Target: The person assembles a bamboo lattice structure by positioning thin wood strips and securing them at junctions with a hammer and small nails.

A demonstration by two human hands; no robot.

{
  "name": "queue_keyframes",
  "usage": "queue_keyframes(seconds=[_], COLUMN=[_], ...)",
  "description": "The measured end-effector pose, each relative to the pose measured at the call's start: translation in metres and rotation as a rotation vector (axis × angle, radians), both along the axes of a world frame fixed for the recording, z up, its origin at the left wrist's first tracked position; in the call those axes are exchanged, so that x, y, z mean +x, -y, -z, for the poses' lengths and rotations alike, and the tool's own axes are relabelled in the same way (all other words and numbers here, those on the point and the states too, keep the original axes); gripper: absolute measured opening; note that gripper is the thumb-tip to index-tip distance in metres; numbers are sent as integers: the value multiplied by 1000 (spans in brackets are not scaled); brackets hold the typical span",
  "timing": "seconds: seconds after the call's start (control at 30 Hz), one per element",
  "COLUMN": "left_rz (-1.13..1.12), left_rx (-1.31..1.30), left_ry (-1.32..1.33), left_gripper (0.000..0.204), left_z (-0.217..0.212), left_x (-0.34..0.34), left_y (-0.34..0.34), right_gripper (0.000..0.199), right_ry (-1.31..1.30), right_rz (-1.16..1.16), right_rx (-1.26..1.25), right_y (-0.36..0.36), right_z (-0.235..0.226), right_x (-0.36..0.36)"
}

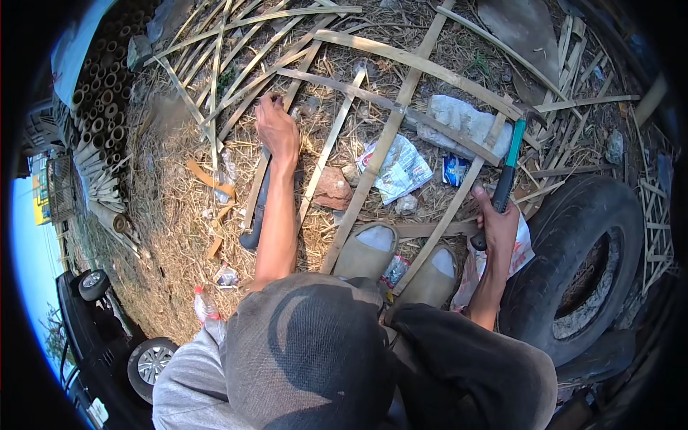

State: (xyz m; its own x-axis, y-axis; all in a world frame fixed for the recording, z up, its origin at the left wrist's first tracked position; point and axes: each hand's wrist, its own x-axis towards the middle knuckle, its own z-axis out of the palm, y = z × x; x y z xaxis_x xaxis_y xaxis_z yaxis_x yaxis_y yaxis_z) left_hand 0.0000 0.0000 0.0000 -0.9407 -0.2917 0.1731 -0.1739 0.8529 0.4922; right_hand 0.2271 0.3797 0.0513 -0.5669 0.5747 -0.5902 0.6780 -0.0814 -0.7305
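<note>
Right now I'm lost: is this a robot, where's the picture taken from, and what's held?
No robot: these are a person's bare hands, seen by a fisheye camera worn on the head, looking down, so straight edges bend. The right hand has its grip closed around a green-and-black hammer. The left hand is at a bamboo lattice; whether it pinches anything is unclear. Below and around the lattice, on straw-strewn ground, are a pale stone block and a tyre.
</note>
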Motion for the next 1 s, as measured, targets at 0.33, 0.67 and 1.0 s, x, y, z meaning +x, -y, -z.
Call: queue_keyframes(seconds=[0.33, 0.67, 1.0], left_rz=[929, 1060, 1035], left_rx=[361, 89, 110], left_ry=[-200, -255, -107], left_gripper=[15, 26, 19], left_z=[-29, 14, -10], left_x=[31, 19, 3], left_y=[-192, -218, -239], right_gripper=[40, 36, 36], right_ry=[-76, -131, -34], right_rz=[165, 292, 197], right_rx=[153, 123, 164], right_y=[16, -20, -68], right_z=[9, 22, 41], right_x=[-18, -45, -54])
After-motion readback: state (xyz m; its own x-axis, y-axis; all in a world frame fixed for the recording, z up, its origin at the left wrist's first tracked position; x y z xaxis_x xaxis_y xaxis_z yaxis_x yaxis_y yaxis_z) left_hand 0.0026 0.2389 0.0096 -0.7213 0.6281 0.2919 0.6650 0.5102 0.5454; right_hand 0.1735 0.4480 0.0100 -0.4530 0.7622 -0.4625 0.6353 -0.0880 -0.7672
